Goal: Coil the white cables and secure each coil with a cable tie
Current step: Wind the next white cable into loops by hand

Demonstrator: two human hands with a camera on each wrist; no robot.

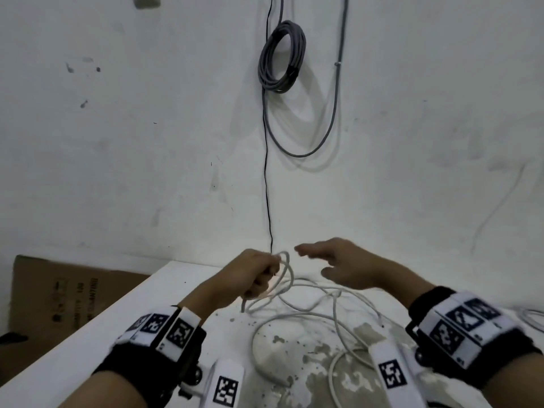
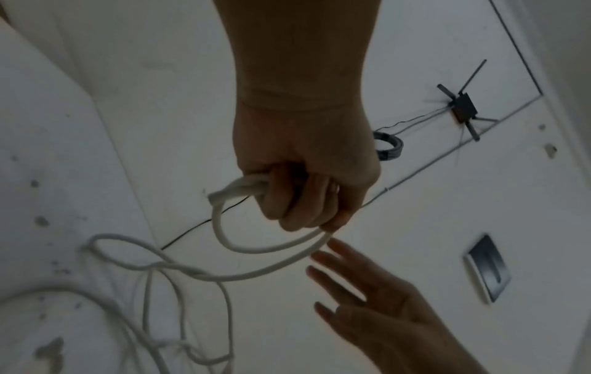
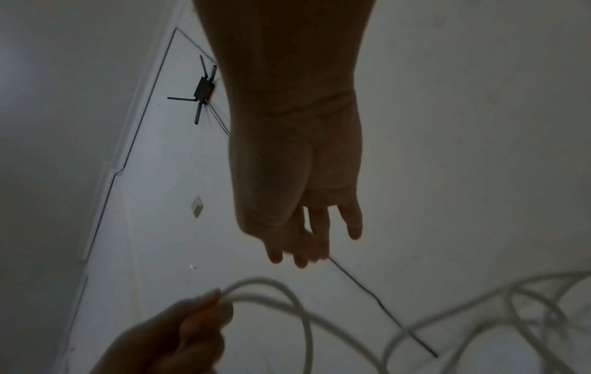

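My left hand (image 1: pixel 260 275) (image 2: pixel 303 197) is closed in a fist round a few loops of white cable (image 1: pixel 287 272) (image 2: pixel 265 250), held a little above the white table (image 1: pixel 88 343). The rest of that cable (image 1: pixel 332 316) trails loose over the table in wide bends. Just to the right of the loops hovers my right hand (image 1: pixel 329 260) (image 3: pixel 307 243), fingers straight and spread, holding nothing and apart from the cable. The right wrist view also shows the held loops (image 3: pixel 281 301) below my fingertips. No cable tie is visible.
A grey cable coil (image 1: pixel 281 57) hangs on the white wall behind the table, with a thin black wire (image 1: pixel 266 172) running down. A cardboard box (image 1: pixel 59 295) stands left of the table. More white cable (image 1: pixel 532 319) lies at the right edge. The tabletop paint is chipped.
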